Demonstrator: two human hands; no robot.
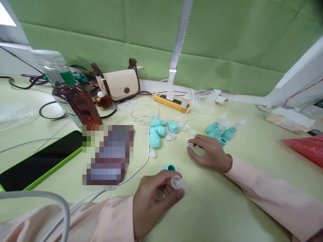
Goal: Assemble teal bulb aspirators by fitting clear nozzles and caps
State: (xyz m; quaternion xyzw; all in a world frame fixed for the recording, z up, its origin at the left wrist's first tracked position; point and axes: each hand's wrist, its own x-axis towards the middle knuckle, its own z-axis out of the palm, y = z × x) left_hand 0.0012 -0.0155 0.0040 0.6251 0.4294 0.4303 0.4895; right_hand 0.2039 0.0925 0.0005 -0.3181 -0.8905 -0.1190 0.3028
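My left hand (157, 198) pinches a clear, cup-shaped plastic piece (177, 182) between thumb and fingers, its round opening facing up. Just behind that hand lies a teal bulb (169, 167) with an open mouth, partly hidden by the fingers. My right hand (208, 153) reaches over the table, thumb and forefinger apart, the fingertips beside a small white piece (187, 141); whether they touch it is unclear. Several teal bulbs (154, 137) lie in a group at the centre. More bulbs with clear tips (239, 124) stand beyond my right hand, one of them (223, 142) open-mouthed.
At the left are a bottle of dark liquid (78, 104), a green-edged phone (45, 161) and a blurred-out device (109, 154). A cream bag (121, 84), yellow power strip (171, 102) and white cables lie behind. A tissue pack (290, 119) and red plastic (306, 148) are right.
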